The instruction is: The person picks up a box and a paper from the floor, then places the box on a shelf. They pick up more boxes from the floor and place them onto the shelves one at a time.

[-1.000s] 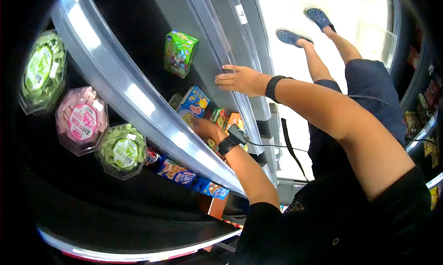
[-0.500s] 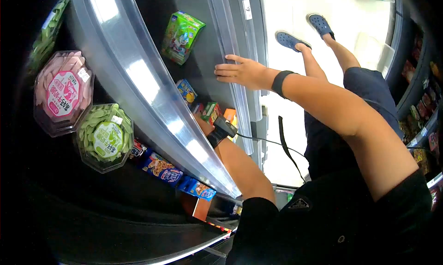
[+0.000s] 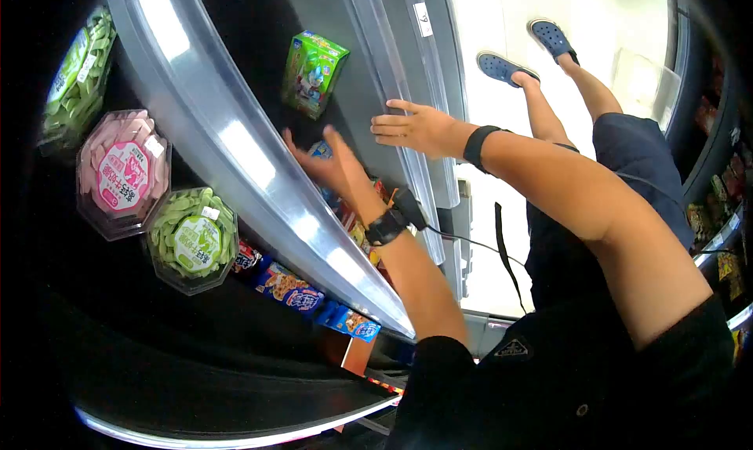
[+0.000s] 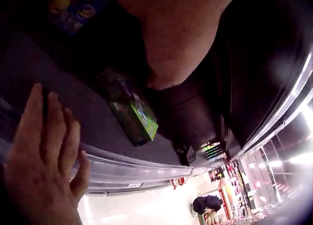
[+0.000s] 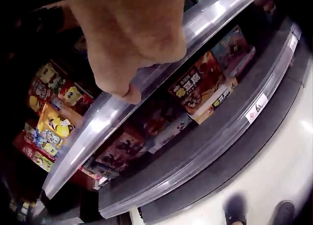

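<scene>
My left hand (image 3: pixel 318 161) reaches into the dark shelf with its fingers spread and holds nothing. It hovers over a blue snack box (image 3: pixel 320 150) and just below a green box (image 3: pixel 312 74) that stands alone on the shelf floor. The left wrist view shows the green box (image 4: pixel 132 110) beyond my palm. My right hand (image 3: pixel 408 125) rests with straight fingers on the clear shelf rail (image 3: pixel 392 66). It also shows in the left wrist view as the right hand (image 4: pixel 44 156). In the right wrist view the right hand (image 5: pixel 127 39) presses the rail (image 5: pixel 146 83).
On the shelf above stand a pink snack tub (image 3: pixel 121 176) and two green tubs (image 3: pixel 192 242). Blue packets (image 3: pixel 290 289) line that shelf's front. Colourful boxes (image 5: pixel 195 83) fill the lower shelf, which carries a price tag (image 5: pixel 257 109). My feet in blue shoes (image 3: pixel 502 66) stand on the pale floor.
My left hand has come up from among the boxes low in the shelf and now spreads its fingers nearer the green box. The right hand stays on the rail.
</scene>
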A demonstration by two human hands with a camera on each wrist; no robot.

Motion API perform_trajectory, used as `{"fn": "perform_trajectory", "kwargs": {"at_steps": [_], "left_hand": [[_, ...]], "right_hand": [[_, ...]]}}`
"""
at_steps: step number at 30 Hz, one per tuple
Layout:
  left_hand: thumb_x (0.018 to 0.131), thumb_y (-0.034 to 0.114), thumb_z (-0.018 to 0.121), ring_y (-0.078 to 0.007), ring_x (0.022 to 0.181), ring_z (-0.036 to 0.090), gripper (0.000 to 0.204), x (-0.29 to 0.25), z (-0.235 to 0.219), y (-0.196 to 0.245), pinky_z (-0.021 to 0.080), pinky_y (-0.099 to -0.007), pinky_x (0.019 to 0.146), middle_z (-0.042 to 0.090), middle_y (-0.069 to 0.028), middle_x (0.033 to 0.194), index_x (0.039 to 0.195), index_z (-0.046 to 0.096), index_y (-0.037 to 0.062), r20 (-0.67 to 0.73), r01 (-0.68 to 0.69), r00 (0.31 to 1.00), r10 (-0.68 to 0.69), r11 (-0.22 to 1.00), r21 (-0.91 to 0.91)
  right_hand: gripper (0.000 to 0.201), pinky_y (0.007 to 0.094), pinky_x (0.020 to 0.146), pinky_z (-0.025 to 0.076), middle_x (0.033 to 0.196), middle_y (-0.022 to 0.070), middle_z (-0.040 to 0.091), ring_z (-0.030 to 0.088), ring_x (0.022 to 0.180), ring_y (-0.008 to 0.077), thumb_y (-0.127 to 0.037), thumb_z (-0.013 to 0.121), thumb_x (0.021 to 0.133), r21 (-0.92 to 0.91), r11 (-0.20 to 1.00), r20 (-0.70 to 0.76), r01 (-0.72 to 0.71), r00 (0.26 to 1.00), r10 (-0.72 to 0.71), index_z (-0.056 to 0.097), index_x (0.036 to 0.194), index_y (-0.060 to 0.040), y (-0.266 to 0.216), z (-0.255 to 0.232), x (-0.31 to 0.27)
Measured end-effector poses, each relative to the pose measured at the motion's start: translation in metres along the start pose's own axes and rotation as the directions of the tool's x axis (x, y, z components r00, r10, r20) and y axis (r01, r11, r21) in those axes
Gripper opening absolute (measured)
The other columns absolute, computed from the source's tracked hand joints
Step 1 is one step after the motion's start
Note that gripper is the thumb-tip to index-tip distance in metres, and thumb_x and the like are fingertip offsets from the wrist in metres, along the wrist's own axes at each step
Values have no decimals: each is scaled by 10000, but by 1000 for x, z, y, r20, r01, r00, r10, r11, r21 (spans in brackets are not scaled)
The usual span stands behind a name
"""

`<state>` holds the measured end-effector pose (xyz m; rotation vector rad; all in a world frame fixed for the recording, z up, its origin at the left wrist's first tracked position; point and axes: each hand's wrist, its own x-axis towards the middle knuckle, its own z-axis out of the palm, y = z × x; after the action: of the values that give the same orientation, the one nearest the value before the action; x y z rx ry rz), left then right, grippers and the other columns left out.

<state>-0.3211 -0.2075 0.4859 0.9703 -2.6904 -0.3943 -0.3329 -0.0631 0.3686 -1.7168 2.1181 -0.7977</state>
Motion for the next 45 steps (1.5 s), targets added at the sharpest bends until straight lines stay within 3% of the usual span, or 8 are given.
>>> {"fn": "perform_trajectory", "kwargs": {"at_steps": [8, 12, 15, 24, 29, 32, 41, 45], "left_hand": [[590, 295, 888, -423, 1361, 293, 1049, 84, 59, -11, 300, -516, 1099, 365, -210, 1444, 1441, 322, 57, 329, -210, 923, 198, 978, 1], [557, 275, 885, -414, 1316, 336, 1017, 80, 69, -5, 262, -521, 1116, 425, -194, 1394, 1404, 372, 43, 293, -184, 944, 151, 979, 87], [549, 264, 881, -412, 1257, 374, 977, 87, 82, -20, 252, -531, 1109, 435, -193, 1368, 1369, 400, 38, 221, -390, 907, 358, 912, 125], [545, 293, 917, -387, 1211, 422, 1066, 12, 63, 13, 368, -488, 1040, 420, -249, 1281, 1348, 319, -71, -53, -91, 994, 92, 996, 9], [697, 123, 836, -334, 1217, 474, 1008, -48, 37, 38, 430, -388, 1049, 353, -243, 1345, 1430, 167, -57, -75, 72, 989, -124, 870, -488], [759, 121, 815, -305, 1246, 463, 1047, -64, 22, 18, 454, -414, 1044, 296, -226, 1411, 1497, 76, 46, -100, -105, 991, 93, 986, -128], [791, 274, 790, -346, 1282, 451, 827, -35, -19, 7, 389, -461, 1075, 347, -233, 1454, 1435, 343, 9, 3, 278, 939, -343, 758, -590], [781, 360, 792, -362, 1294, 451, 842, -16, -20, 12, 359, -439, 1093, 456, -262, 1380, 1411, 387, -25, -107, 279, 942, -319, 918, -283]], "right_hand": [[766, 479, 1092, 357, 1489, 173, 337, 347, 1382, 320, 45, 546, 714, 514, 855, -272, -64, 933, 234, 350, 1443, -84, -5, -29, -3], [785, 420, 944, 481, 1348, 193, 442, 470, 1236, 385, 65, 517, 708, 767, 621, -160, -159, 891, 425, 318, 1449, -106, 14, -53, -22], [768, 426, 932, 480, 1296, 190, 489, 532, 1149, 383, 50, 510, 735, 772, 549, 81, -321, 906, 416, 307, 1456, -117, 24, -71, -35], [797, 429, 1050, 370, 1363, 200, 431, 460, 1258, 344, -495, 577, 928, 946, -34, 297, -321, 824, 483, 211, 1526, -116, 27, -81, -25], [685, 389, 990, 413, 1257, 158, 521, 523, 1157, 317, -384, 641, 891, 948, 232, 106, -217, 905, 413, 366, 1458, -118, 9, -90, 1], [466, 418, 864, 469, 1099, 79, 611, 548, 1011, 291, -208, 709, 795, 841, 481, -39, -249, 857, 513, 537, 1219, -116, -5, -84, 19], [511, 419, 819, 518, 1150, 62, 623, 571, 1000, 321, -58, 693, 734, 486, 874, -301, -21, 935, 190, 544, 1222, -91, 21, -115, 77], [642, 436, 878, 533, 1232, 102, 619, 584, 1138, 336, -216, 672, 792, 385, 922, -311, -33, 936, 163, 464, 1393, -129, 30, -110, 120]]}}
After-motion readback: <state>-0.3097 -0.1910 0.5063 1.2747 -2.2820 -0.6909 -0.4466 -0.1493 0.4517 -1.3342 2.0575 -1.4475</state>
